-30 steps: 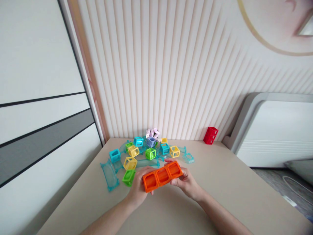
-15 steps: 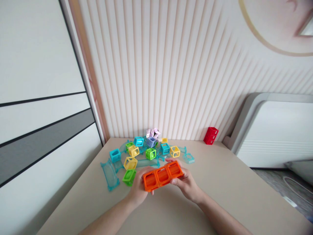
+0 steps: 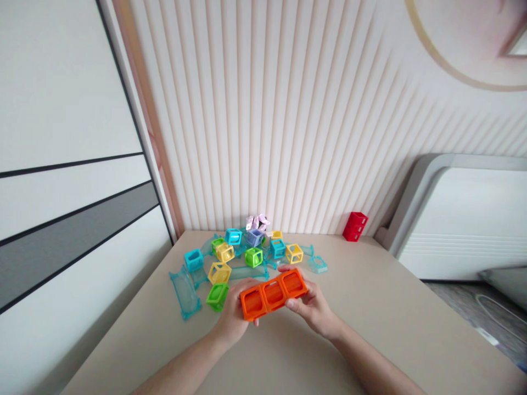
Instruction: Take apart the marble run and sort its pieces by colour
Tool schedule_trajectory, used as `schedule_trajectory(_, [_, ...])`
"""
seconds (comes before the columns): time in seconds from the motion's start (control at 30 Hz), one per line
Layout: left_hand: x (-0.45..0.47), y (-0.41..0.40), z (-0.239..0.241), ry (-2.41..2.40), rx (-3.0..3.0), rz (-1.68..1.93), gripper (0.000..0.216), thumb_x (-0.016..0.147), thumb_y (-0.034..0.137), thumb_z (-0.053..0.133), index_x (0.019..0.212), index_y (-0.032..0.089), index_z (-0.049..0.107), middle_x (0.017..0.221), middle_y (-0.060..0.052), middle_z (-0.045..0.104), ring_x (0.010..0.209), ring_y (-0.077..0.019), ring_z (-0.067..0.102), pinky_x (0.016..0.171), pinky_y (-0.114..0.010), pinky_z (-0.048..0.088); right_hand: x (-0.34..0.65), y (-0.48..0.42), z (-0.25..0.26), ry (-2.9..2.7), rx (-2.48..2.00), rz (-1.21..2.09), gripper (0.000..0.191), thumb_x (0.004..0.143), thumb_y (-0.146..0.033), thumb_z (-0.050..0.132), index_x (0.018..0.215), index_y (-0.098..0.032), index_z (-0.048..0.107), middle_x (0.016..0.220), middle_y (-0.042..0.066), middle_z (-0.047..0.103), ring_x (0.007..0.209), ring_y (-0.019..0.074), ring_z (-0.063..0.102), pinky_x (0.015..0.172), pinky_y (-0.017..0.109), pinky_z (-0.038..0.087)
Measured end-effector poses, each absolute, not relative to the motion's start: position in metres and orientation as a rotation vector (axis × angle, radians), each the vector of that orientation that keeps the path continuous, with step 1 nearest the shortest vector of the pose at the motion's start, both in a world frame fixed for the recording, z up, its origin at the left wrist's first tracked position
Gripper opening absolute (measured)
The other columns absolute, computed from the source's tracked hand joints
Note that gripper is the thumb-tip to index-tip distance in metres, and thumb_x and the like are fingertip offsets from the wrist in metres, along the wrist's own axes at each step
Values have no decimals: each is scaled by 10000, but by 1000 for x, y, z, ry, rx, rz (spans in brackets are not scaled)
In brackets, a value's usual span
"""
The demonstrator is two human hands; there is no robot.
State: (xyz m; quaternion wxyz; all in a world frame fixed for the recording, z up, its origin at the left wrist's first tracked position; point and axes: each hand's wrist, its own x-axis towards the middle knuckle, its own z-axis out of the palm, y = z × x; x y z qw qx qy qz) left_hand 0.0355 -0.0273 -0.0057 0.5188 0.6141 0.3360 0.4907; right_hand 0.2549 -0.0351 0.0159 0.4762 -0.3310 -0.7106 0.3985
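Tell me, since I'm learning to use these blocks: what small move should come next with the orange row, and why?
I'd probably turn the orange row on end: the left hand grips one end, the right hand the other, and the similar three-part red stack stands upright towards the back of the table.

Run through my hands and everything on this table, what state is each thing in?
Orange row: three sections joined, held tilted
Left hand: gripping the row's left end
Right hand: gripping its right end
Red stack: standing upright, untouched
Blue, green, yellow and purple cubes: scattered, apparently unjoined
Clear blue track pieces: lying among the cubes
Pink item: too unclear to tell
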Motion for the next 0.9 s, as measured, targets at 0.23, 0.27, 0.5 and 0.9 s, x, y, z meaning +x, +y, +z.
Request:
schedule_trajectory(0.23, [36,-29,-1,808,1470,1159,171,741,233,709,889,168,766,855,-51,682,557,-135,610,380,-202,481,255,-38,22,-1811,-782,849,281,905,-476,665,1010,-236,767,1317,94,555,1172,276,587,1062,385,459])
schedule_trajectory(0.27, [36,-29,-1,812,1465,1160,172,740,240,711,887,168,766,854,-51,683,551,-133,608,378,-203,482,255,-39,23,-1815,-775,837,272,906,-470,665,1006,-237,765,1304,94,559,1165,275,588,1056,382,463])
schedule_trajectory(0.5, [35,-28,-5,795,1456,1163,174,729,224,717,884,167,774,846,-42,669,524,-121,596,355,-196,475,253,-40,23,-1798,-736,809,267,911,-482,652,992,-249,754,1198,92,596,1109,271,599,1014,385,493])
schedule_trajectory(0.9, [34,-28,-2,809,1457,1155,185,738,269,731,888,175,783,897,-63,668,551,-133,605,344,-201,477,256,-36,24,-1779,-773,1015,381,901,-578,634,1037,-237,736,1271,88,588,1146,274,592,1038,399,476])
